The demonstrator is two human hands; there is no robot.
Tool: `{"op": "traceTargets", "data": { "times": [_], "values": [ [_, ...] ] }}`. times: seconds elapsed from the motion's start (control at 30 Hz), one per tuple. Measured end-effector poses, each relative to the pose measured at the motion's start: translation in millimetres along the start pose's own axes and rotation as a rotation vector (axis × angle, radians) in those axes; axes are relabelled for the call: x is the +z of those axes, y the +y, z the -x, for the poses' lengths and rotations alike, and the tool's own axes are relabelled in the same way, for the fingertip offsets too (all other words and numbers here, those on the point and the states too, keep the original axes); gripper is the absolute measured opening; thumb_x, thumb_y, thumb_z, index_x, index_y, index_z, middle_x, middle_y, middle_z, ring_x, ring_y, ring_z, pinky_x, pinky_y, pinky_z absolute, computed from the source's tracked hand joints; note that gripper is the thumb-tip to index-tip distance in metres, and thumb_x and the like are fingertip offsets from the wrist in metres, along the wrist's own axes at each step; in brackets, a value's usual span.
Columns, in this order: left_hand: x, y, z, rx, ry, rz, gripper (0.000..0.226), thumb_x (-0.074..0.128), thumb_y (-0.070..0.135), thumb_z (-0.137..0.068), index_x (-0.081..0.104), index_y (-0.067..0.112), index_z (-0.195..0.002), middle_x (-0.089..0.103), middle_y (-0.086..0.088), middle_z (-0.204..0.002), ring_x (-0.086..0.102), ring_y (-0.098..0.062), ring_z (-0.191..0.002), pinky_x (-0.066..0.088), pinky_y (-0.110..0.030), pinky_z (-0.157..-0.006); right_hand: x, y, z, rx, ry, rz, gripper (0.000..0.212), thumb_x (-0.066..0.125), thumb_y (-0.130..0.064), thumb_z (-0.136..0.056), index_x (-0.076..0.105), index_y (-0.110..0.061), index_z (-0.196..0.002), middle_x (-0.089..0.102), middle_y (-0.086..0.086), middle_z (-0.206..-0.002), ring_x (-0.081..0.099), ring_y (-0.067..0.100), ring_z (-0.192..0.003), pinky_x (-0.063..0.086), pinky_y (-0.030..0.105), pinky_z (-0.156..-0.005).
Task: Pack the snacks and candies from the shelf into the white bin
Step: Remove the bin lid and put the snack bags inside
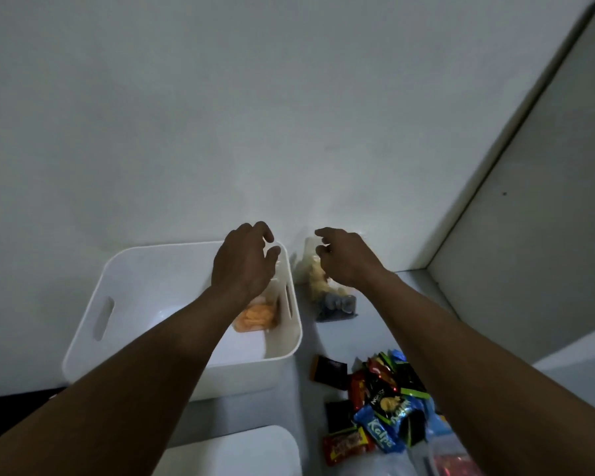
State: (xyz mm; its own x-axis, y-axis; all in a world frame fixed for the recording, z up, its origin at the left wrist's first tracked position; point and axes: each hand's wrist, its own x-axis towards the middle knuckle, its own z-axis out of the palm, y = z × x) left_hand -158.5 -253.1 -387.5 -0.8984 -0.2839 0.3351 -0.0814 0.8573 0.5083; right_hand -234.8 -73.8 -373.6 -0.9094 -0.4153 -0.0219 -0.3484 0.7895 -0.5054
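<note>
The white bin stands on the shelf at the left, with a clear bag of orange snacks leaning inside its right wall. My left hand hovers over the bin's back right corner, fingers loosely curled, holding nothing. Just right of the bin stands a clear bag of yellow and grey snacks. My right hand is at the top of that bag, fingers bent; whether it grips the bag is unclear. A pile of wrapped candies lies at the front right.
A white lid or second container sits at the bottom centre. The shelf's back wall is close behind both hands, and the side wall rises at the right. A clear plastic bag lies at the bottom right.
</note>
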Motion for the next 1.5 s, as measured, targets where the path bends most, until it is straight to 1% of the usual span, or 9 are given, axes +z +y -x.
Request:
{"op": "traceTargets", "data": {
  "times": [0.27,0.53,0.73,0.9,1.07,1.13,1.3,1.4,1.5],
  "values": [
    [40.3,94.6,1.4,0.215,-0.164,-0.185,0.037,0.057,0.036,-0.096,0.055,0.022,-0.129,0.059,-0.002,-0.124,0.052,-0.025,-0.116,0.049,-0.038,-0.085,-42.9,75.5,-11.7,0.014,0.097,0.147,0.043,0.051,-0.009,-0.094,0.053,-0.012,-0.136,0.058,0.011,-0.132,0.055,0.028,-0.121,0.044,0.033,-0.094],
    [129.6,108.3,12.9,-0.156,-0.051,-0.040,0.034,0.065,0.027,-0.092,0.052,0.023,-0.124,0.052,-0.007,-0.125,0.053,-0.027,-0.114,0.052,-0.041,-0.084,-36.0,133.8,-44.9,-0.130,0.064,0.171,0.047,0.050,0.000,-0.093,0.047,-0.014,-0.137,0.056,0.010,-0.131,0.057,0.029,-0.115,0.047,0.035,-0.089],
    [178.6,97.8,17.7,-0.454,0.098,0.058,0.045,0.073,0.024,-0.085,0.046,0.020,-0.120,0.052,-0.010,-0.123,0.055,-0.032,-0.111,0.050,-0.046,-0.089,-19.2,158.5,-69.2,-0.285,0.137,0.072,0.031,0.057,-0.018,-0.095,0.049,-0.015,-0.125,0.060,0.007,-0.119,0.060,0.026,-0.103,0.051,0.039,-0.084],
    [196.8,92.7,10.7,-0.625,0.234,0.234,0.049,0.076,0.027,-0.083,0.039,0.023,-0.114,0.065,-0.009,-0.116,0.063,-0.031,-0.104,0.054,-0.048,-0.087,-12.6,164.4,-80.2,-0.352,0.159,0.010,0.024,0.059,-0.023,-0.096,0.052,-0.017,-0.119,0.061,0.006,-0.105,0.058,0.024,-0.093,0.046,0.035,-0.075],
    [195.3,92.8,2.1,-0.725,0.279,0.328,0.055,0.081,0.020,-0.079,0.041,0.026,-0.116,0.068,0.000,-0.100,0.064,-0.023,-0.087,0.050,-0.033,-0.073,-16.6,159.1,-84.5,-0.401,0.104,0.028,0.024,0.055,-0.021,-0.098,0.066,-0.019,-0.119,0.060,0.004,-0.104,0.059,0.020,-0.095,0.047,0.031,-0.079],
    [194.2,93.8,1.3,-0.726,0.277,0.381,0.050,0.080,0.015,-0.078,0.047,0.028,-0.113,0.067,0.002,-0.093,0.064,-0.020,-0.084,0.048,-0.030,-0.069,-21.8,155.6,-84.3,-0.382,0.072,0.029,0.024,0.054,-0.017,-0.095,0.069,-0.018,-0.113,0.060,0.004,-0.103,0.058,0.019,-0.094,0.050,0.033,-0.082],
    [186.4,94.8,21.1,-0.677,0.260,0.428,0.007,0.067,0.012,-0.079,0.066,0.018,-0.081,0.071,0.004,-0.084,0.065,-0.019,-0.084,0.045,-0.024,-0.070,-31.4,148.6,-82.8,-0.265,-0.080,-0.041,0.021,0.053,-0.008,-0.088,0.068,-0.013,-0.101,0.069,0.003,-0.104,0.063,0.020,-0.095,0.054,0.033,-0.084],
    [177.2,101.2,36.6,-0.605,0.212,0.493,0.012,0.078,0.019,-0.080,0.067,0.019,-0.078,0.070,0.008,-0.076,0.065,-0.009,-0.078,0.050,-0.021,-0.069,-34.7,143.8,-80.9,-0.261,-0.146,-0.065,0.021,0.055,-0.007,-0.092,0.070,-0.015,-0.104,0.065,-0.002,-0.099,0.060,0.015,-0.090,0.044,0.017,-0.068],
    [166.3,109.8,47.8,-0.506,0.195,0.484,0.007,0.070,0.010,-0.087,0.068,0.018,-0.088,0.067,0.010,-0.079,0.064,-0.011,-0.080,0.055,-0.031,-0.076,-41.5,134.4,-75.7,-0.268,-0.143,-0.080,0.019,0.057,-0.008,-0.094,0.072,-0.017,-0.101,0.067,-0.002,-0.099,0.061,0.015,-0.091,0.041,0.019,-0.068]
  ]
}}
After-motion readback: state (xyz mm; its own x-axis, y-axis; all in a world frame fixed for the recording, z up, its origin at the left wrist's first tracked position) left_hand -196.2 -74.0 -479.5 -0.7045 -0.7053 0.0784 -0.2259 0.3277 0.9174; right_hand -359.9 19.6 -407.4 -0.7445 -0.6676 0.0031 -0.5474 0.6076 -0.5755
